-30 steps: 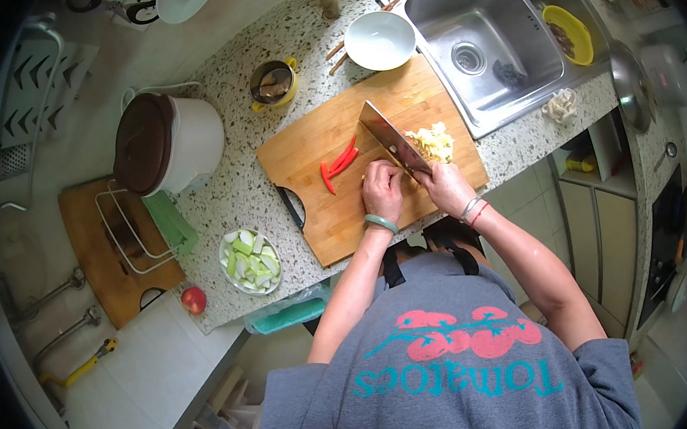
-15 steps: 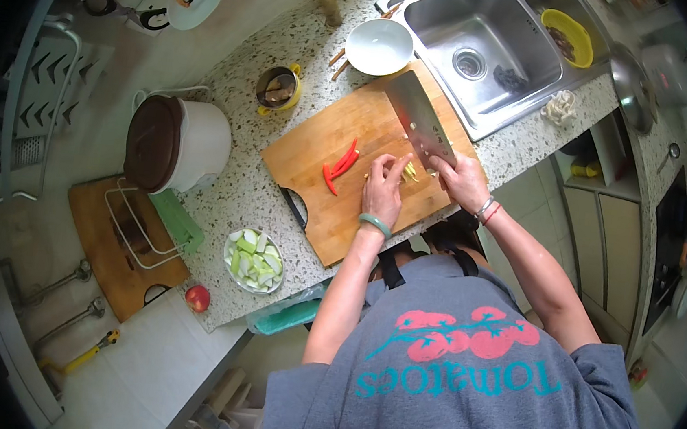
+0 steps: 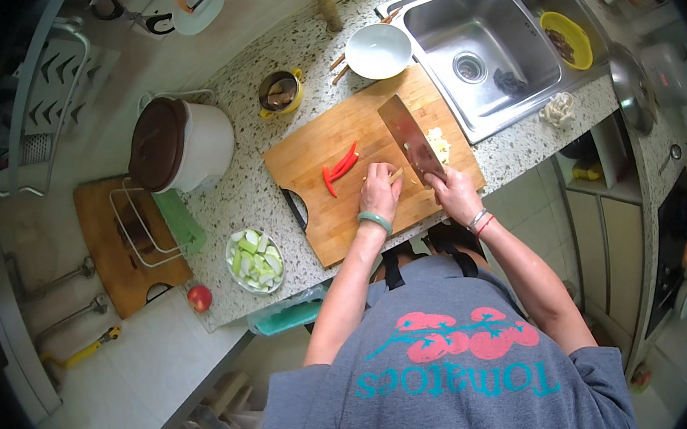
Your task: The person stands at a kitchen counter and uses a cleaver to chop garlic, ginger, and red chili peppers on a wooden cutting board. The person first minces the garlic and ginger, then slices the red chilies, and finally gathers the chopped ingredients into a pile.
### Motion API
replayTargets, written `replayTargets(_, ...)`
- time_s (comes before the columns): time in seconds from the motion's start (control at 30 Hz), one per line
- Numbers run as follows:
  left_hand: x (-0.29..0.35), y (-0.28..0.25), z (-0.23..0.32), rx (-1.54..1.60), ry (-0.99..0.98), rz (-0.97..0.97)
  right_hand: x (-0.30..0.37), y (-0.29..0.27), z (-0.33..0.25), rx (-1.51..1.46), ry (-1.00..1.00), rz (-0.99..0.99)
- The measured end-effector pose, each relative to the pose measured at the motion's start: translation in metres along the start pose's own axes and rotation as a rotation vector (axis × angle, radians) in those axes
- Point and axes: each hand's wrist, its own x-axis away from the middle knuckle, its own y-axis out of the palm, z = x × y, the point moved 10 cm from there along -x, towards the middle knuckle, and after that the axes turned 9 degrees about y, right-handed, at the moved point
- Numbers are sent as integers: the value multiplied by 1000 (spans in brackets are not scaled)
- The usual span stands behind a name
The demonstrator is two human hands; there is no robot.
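On the wooden cutting board (image 3: 316,159), my right hand (image 3: 455,196) grips the handle of a cleaver (image 3: 412,141), its broad blade angled toward the far left. My left hand (image 3: 379,195), with a green bangle at the wrist, has its fingers curled on the board. A small pale-yellow piece (image 3: 397,175), its kind unclear, shows at those fingertips. Finely chopped whitish bits (image 3: 439,146) lie beyond the blade, on its right side. Two red chili peppers (image 3: 340,167) rest to the left of my left hand, untouched.
A white bowl (image 3: 378,52) stands behind the board, near the steel sink (image 3: 433,26). Leftward are a yellow-handled cup (image 3: 280,94), a lidded white pot (image 3: 202,149), a bowl of cut green vegetable (image 3: 255,262) and a red apple (image 3: 200,298). Garlic (image 3: 558,109) lies right of the sink.
The cleaver has shifted left and toward me, uncovering the chopped whitish bits. My left hand has drawn its fingers in around the pale-yellow piece.
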Motion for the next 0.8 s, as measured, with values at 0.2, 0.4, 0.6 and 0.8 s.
replayTargets(0.2,38,23,-45,1010,-698,82,12,19,-2,-96,222,-178)
replayTargets(0.4,77,-23,-55,1294,-776,298,24,59,-36,-180,165,-317)
replayTargets(0.6,138,-108,-81,1308,-699,805,50,128,-84,-21,86,-569)
replayTargets(0.8,230,-182,-130,1078,-717,1196,79,210,-116,218,-114,-757)
